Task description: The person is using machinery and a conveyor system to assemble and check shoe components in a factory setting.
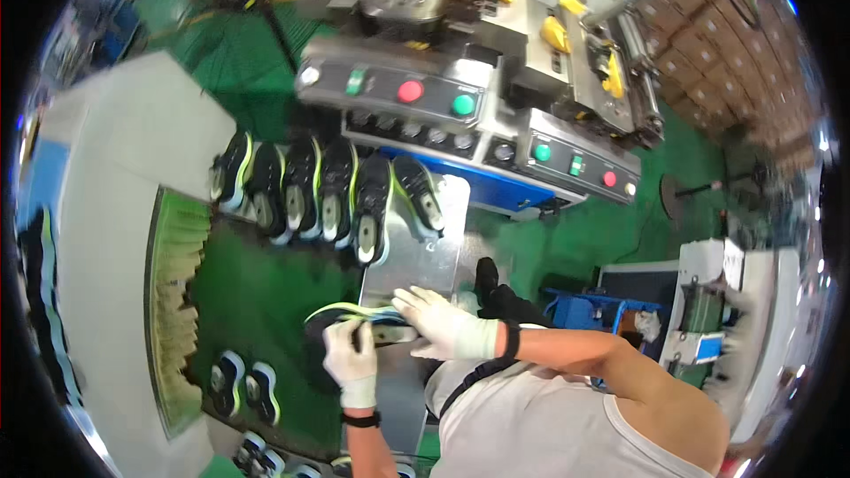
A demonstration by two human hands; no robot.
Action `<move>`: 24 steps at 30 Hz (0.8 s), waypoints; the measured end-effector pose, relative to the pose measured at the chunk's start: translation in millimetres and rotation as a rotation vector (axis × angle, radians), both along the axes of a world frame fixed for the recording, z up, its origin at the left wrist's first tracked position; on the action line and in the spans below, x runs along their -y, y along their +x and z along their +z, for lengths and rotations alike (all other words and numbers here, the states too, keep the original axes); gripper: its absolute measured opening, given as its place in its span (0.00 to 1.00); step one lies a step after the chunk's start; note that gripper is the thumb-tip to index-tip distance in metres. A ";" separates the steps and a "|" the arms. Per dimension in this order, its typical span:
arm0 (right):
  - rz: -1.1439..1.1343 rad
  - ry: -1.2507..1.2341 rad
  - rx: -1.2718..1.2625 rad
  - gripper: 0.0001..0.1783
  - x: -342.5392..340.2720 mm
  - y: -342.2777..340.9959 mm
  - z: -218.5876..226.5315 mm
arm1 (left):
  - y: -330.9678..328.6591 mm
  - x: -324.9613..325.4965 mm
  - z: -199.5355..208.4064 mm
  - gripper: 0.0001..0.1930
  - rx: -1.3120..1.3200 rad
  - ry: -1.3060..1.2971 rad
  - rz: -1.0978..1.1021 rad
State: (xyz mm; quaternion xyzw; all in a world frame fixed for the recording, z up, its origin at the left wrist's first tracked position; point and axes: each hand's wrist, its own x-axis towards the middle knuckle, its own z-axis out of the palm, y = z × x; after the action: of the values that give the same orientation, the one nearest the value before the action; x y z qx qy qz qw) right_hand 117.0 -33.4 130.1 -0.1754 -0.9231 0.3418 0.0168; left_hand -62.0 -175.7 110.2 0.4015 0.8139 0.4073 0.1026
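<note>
Both my hands wear white gloves and hold one dark shoe (329, 312) with a yellow-green sole edge, tilted on its side. My left hand (351, 358) has its fingers closed around the shoe's near side. At the shoe's right end lies my right hand (450, 324), its fingers over the top edge and its thumb lower down; a pale patch of the sole shows between the hands. Just beyond, a row of several dark shoes (336, 190) with light soles extends left from the metal table (409, 261).
A machine with two button panels (390, 88) stands ahead, with yellow parts above. At left is a pale machine housing (111, 212) with a curtained opening (173, 314). More shoes (227, 383) are at lower left. Stacked cartons (726, 53) and a blue cart (580, 312) are at right.
</note>
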 end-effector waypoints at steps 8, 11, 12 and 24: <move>-0.781 -0.285 -0.295 0.38 -133.5 147.8 87.2 | 142.8 -261.8 149.1 0.13 0.068 0.296 -0.876; -0.978 -0.701 -0.499 0.40 -173.3 248.9 117.6 | 208.5 -357.9 194.2 0.23 -0.038 0.476 -1.053; -1.030 -0.795 -0.584 0.41 -178.8 277.1 118.8 | 227.0 -390.4 190.9 0.23 -0.025 0.531 -1.023; -1.854 -0.683 -1.096 0.33 -139.5 442.0 47.9 | 442.6 -799.0 27.1 0.42 0.089 -0.182 -0.843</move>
State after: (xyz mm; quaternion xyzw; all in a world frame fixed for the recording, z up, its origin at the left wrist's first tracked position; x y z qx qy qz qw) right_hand 559.0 106.1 178.0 -0.6146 -0.1633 0.4626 0.6177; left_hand 380.6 623.2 137.4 0.6702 0.6060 0.2733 0.3300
